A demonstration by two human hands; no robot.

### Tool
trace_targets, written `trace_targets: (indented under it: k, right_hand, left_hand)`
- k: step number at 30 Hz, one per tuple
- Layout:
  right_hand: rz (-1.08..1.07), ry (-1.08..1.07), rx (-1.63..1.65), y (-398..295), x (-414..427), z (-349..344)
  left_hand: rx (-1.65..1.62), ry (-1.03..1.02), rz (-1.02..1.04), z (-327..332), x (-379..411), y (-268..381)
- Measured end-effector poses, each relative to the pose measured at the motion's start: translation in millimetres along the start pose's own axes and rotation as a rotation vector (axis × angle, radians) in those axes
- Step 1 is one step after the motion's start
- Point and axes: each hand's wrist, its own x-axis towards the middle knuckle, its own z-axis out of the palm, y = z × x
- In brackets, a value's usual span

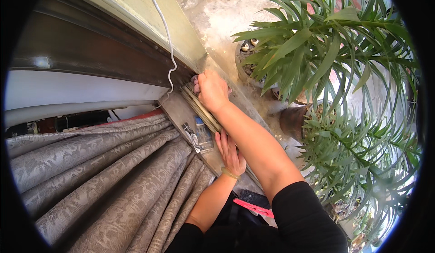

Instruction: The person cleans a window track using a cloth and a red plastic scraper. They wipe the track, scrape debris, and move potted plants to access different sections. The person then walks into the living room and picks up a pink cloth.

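Observation:
My right hand is closed around a crumpled pinkish cloth, mostly hidden by the fingers. It presses at the far end of a metal window track, beside the dark window frame. Nearer to me, my left hand, with a pale bangle at its wrist, rests its fingers against the track and sill and holds nothing visible. On the inner window sill stands a clear container with a blue cap. A small black-and-white item lies next to it.
Grey patterned curtains hang bunched at the left. A white cord dangles over the frame. Outside, leafy potted plants spread along the right, with a brown pot below them. A pink toothed tool lies near my body, beside dark bristles.

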Motion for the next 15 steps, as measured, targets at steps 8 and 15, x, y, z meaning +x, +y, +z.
trace_targets:
  k: [8, 15]
  right_hand:
    - [-0.076, 0.183, 0.031, -0.7, -23.2, -5.7]
    - [-0.255, 0.251, -0.133, -1.1, -4.9, 6.0]
  left_hand:
    - [-0.085, 0.075, -0.035, 4.7, -6.8, -2.8]
    - [-0.071, 0.060, 0.019, 4.6, -4.4, 0.0]
